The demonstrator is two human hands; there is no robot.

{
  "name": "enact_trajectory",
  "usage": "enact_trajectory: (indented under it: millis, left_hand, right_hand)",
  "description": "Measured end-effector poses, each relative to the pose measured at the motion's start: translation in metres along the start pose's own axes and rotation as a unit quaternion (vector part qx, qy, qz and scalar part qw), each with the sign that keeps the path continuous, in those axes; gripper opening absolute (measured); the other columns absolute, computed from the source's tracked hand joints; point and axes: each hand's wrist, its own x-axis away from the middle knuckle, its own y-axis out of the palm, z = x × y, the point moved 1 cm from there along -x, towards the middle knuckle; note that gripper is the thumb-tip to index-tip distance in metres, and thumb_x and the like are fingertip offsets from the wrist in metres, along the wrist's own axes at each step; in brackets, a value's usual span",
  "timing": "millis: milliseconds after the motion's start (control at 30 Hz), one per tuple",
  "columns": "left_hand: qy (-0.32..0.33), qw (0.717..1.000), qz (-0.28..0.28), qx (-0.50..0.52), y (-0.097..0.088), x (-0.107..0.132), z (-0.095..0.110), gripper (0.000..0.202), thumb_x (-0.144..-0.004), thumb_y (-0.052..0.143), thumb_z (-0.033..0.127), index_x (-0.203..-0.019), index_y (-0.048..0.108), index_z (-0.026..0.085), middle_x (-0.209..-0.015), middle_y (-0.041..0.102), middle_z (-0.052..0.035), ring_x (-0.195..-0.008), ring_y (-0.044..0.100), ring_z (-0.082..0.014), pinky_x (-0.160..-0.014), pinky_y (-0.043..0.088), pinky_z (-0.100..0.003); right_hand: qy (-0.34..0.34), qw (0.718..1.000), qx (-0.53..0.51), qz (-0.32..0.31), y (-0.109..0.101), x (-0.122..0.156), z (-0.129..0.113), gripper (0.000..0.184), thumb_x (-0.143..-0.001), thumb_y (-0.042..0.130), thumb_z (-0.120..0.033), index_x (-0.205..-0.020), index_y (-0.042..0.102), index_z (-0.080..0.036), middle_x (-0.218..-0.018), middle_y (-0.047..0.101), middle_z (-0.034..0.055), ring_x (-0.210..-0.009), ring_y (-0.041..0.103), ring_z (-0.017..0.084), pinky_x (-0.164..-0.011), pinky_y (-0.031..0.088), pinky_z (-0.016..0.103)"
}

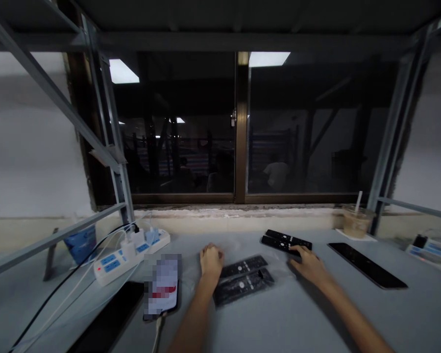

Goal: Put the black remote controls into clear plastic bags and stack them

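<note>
Remotes in clear film [243,280]: two black ones, side by side on the grey tabletop [275,323], between my two forearms, just right of my left hand.
Unwrapped remotes [283,243]: another black pair, lying close together farther back, toward the window [176,166].
Left hand [210,262]: my fingers are curled in narrow beside the upper left end of the wrapped pair; I cannot tell whether they pinch any film.
Right hand [310,267]: my fingertips reach the right end of the nearer unwrapped remote, thumb a little apart; I cannot tell if I grip it.
Smartphone [166,282]: screen lit, cable plugged in, left of my left forearm.
Power strip [105,276]: white, several plugs in, behind the smartphone and to its left.
Dark slabs: one at my lower left [108,314], another right of my right hand [367,264].
Drink cup [355,224]: straw upright, back right.
</note>
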Motion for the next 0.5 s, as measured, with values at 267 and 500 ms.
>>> enact_trajectory:
  millis: [267,500]
  left_hand:
    - [0.148,0.978,0.138,0.059,-0.011,0.010,0.026,0.024,-0.083,0.036,0.009,-0.092,0.054,0.020,-0.097,0.059,-0.0022,-0.097,0.051,-0.0157,-0.096,0.029,-0.034]
    - [0.215,0.975,-0.019,0.045,0.001,0.022,0.046,0.014,-0.076,0.045,0.014,-0.084,0.054,0.020,-0.091,0.062,-0.0017,-0.091,0.054,-0.0168,-0.084,0.037,-0.030]
  right_hand:
    - [-0.019,0.999,-0.017,-0.048,-0.008,0.001,-0.004,0.033,-0.071,0.048,-0.019,-0.102,0.057,-0.022,-0.112,0.061,0.0065,-0.100,0.058,0.023,-0.084,0.040,0.038]
    - [-0.028,0.999,-0.019,-0.037,-0.014,0.002,-0.009,0.025,-0.071,0.046,-0.016,-0.088,0.063,-0.023,-0.101,0.067,0.0034,-0.096,0.059,0.023,-0.090,0.034,0.041]
